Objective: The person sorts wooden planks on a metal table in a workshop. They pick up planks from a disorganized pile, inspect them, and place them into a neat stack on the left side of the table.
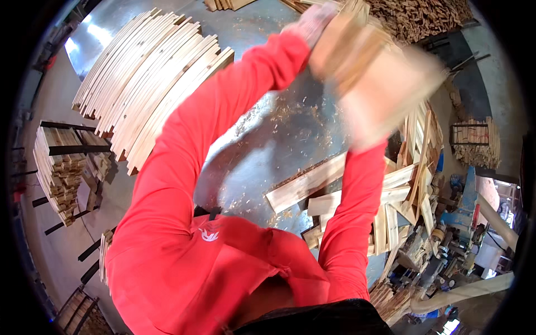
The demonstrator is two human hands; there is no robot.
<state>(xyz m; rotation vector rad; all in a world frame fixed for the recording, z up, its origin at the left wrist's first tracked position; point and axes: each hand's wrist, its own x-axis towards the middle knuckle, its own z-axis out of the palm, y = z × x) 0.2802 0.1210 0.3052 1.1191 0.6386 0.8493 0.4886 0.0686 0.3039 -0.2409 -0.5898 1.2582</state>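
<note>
A bundle of wooden boards (349,53), smeared by motion, is raised over the far side of the metal table (290,125). My left hand (314,25), in a pale glove, is closed on the bundle's left end. My right sleeve runs up to the near edge of a broad pale blur on the bundle's right side. Within that blur my right hand (365,125) is smeared, and its fingers cannot be made out. Below the bundle, loose boards (307,181) lie across one another near my right forearm.
A long row of wooden strips (151,78) lies on the table's left part. Racked timber (61,167) stands beyond the left edge. At the far right is a big pile of wood pieces (419,17). Machinery and a pale hose (463,293) crowd the lower right. Wood chips dot the tabletop.
</note>
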